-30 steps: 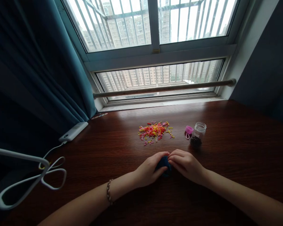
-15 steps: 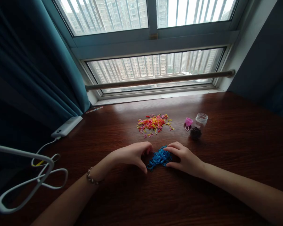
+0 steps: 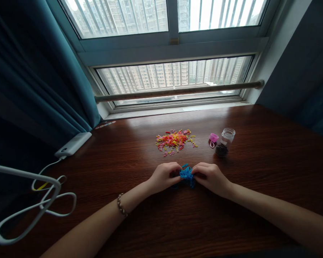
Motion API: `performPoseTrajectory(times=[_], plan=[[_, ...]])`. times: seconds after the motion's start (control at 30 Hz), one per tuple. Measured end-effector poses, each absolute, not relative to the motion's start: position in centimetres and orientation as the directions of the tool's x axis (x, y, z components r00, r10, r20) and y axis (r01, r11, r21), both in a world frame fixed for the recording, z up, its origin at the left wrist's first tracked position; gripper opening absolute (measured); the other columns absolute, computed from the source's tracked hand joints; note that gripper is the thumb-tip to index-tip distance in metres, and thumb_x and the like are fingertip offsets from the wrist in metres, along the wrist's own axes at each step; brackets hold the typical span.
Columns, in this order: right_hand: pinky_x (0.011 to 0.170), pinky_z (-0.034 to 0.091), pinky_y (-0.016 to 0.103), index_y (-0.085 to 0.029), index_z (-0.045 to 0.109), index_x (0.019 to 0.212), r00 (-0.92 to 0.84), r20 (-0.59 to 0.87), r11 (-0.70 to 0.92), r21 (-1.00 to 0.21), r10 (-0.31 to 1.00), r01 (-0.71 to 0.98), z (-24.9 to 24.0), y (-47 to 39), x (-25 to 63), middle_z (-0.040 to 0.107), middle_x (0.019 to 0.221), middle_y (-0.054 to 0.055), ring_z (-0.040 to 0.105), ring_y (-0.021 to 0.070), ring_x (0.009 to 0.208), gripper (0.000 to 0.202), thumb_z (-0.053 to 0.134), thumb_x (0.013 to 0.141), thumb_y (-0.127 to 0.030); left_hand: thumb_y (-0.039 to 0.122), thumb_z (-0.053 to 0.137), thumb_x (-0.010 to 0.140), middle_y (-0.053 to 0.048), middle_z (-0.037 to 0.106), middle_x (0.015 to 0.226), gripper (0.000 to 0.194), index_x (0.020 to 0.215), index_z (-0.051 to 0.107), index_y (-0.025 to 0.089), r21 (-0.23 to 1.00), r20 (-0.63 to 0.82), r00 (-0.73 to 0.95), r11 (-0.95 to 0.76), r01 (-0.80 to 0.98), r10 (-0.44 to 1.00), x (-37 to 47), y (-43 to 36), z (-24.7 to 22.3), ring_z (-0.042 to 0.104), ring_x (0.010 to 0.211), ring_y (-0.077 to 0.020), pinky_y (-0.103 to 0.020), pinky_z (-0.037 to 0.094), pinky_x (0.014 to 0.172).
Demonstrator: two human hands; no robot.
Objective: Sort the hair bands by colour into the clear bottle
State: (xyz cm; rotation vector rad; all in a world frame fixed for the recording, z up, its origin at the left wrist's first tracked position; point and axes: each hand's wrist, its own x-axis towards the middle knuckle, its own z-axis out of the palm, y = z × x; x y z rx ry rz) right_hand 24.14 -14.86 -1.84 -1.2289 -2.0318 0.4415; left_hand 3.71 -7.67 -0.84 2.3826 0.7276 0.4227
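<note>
A clump of small blue rubber bands is pressed between my two hands, just above the wooden table. My left hand, with a beaded bracelet on its wrist, pinches the clump from the left with thumb and fingers. From the right, my right hand grips the same clump between fingertips and thumb. A few blue bands hang or lie below the fingers, partly in shadow. Beyond the hands lies a loose pile of red, pink and yellow rubber bands.
A clear open jar with dark contents stands at the right, beside a pink lid with a loop. On the left are a white power bank and a looped white cable. A window with a rail closes the back.
My left hand has moved right and closed on the blue bands. Both hands have squeezed the spread bands into a tighter clump, lifting it slightly. The view has shifted a little.
</note>
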Motion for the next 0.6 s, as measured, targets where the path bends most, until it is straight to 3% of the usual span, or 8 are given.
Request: performPoseTrajectory(times=[0.17,0.43,0.6], plan=[[0.062,0.047,0.023,-0.018,0.063,0.077,-0.25,0.353,0.431,-0.686,0.902,0.586,-0.7,-14.7,24.6,0.064,0.075,0.002,0.059,0.0123,0.066,0.01,0.056,0.073,-0.013,0.029,0.052,0.079,0.001,0.053,0.067,0.018,0.085,0.06,0.015,0.692,0.146,0.772,-0.621,0.367,0.618,3.6,-7.5,-1.0,0.044,0.058,-0.0086,-0.019,0.035,0.054],[0.061,0.046,0.022,-0.017,0.065,0.071,-0.251,0.361,0.435,-0.644,0.898,0.629,1.6,-14.3,26.6,0.067,0.075,0.003,0.06,0.0129,0.065,0.009,0.056,0.07,-0.014,0.026,0.052,0.078,0.0,0.054,0.068,0.016,0.085,0.06,0.014,0.687,0.165,0.763,-0.628,0.366,0.625,3.7,-7.3,-1.2,0.044,0.058,-0.0085,-0.019,0.035,0.054],[0.062,0.049,0.023,-0.013,0.066,0.072,-0.109,0.204,0.231,-0.85,0.973,0.473,3.0,-14.5,27.3,0.068,0.078,0.005,0.062,0.0151,0.069,0.01,0.06,0.067,-0.02,0.021,0.054,0.076,0.0,0.053,0.071,0.013,0.084,0.06,0.014,0.689,0.177,0.757,-0.628,0.362,0.63,3.7,-7.3,-1.0,0.044,0.061,-0.0088,-0.019,0.036,0.056]])
